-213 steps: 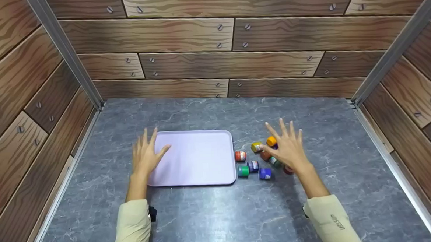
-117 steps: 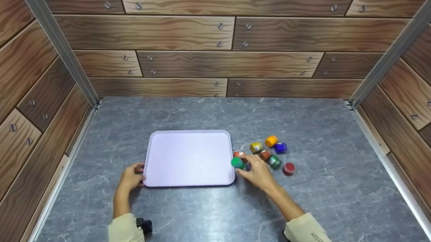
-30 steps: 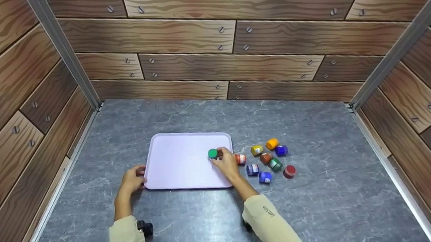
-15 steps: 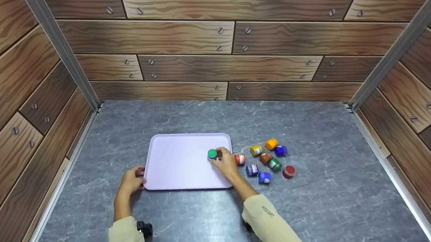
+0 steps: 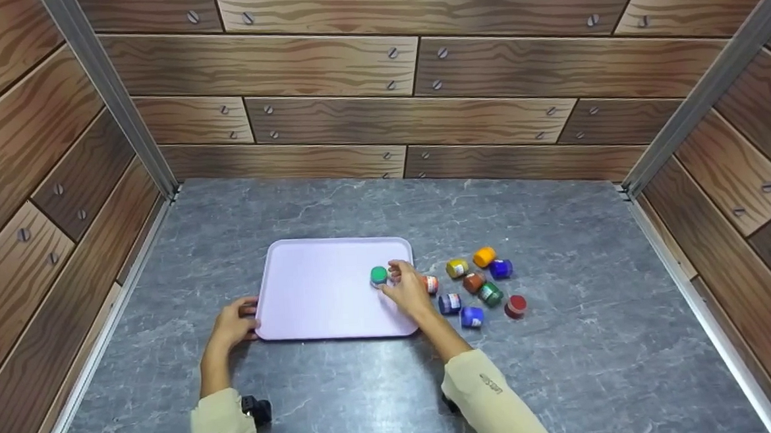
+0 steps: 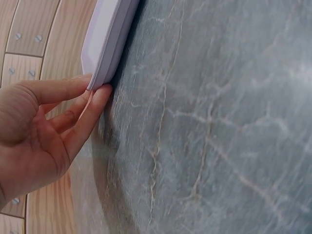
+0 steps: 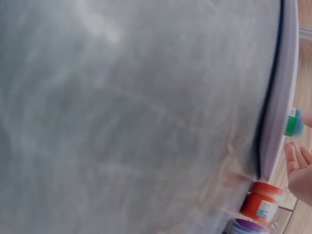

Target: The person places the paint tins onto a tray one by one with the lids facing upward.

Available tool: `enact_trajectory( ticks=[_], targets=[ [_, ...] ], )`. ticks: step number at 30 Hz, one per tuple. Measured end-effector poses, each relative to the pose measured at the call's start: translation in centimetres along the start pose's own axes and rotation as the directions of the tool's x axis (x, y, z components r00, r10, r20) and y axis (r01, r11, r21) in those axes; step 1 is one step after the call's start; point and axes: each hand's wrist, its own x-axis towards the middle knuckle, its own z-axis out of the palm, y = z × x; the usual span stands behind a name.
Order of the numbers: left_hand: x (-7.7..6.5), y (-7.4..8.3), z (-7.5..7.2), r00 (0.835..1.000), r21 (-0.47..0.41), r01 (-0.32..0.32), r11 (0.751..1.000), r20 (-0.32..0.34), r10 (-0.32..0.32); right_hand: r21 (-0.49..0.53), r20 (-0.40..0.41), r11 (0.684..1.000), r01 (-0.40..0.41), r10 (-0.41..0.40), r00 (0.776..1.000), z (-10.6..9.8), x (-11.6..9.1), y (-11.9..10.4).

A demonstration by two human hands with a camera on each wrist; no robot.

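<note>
A pale lilac tray [image 5: 317,293] lies flat on the grey marbled table. My left hand [image 5: 234,325] pinches its near left corner; in the left wrist view the thumb is on the rim [image 6: 109,53] and the fingers are under it. On the tray's right part stands a small paint jar with a green lid [image 5: 379,275], upright. My right hand [image 5: 408,294] is just right of this jar, its fingers spread off it and the thumb close to its side. The right wrist view shows the green paint jar [image 7: 293,124] between thumb and separated fingers.
Right of the tray lie several paint jars: orange-red [image 5: 431,284] close to the tray edge, dark blue [image 5: 450,303], blue [image 5: 472,317], yellow [image 5: 457,268], orange [image 5: 484,257], brown [image 5: 474,282], dark green [image 5: 490,294] and red [image 5: 515,306]. Wood-patterned walls [image 5: 327,114] enclose the table.
My right hand carried the green-lidded jar from the group onto the tray, and its fingers have now spread away from it. My left hand went to the tray corner earlier and stays there.
</note>
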Motion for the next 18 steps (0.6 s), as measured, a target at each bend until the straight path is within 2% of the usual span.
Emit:
enact_trajectory(
  ticks=[7,18],
  targets=[
    [-0.2,0.1,0.0,1.0,-0.018,-0.006,1.0,0.001,0.006,0.018,0.017,0.999,0.029,-0.029,0.999,-1.7,0.1,-0.5],
    [-0.4,-0.2,0.0,1.0,-0.03,-0.01,0.999,-0.012,0.01,-0.045,0.008,0.996,0.081,-0.081,0.997,-4.5,-0.2,0.0]
  ],
)
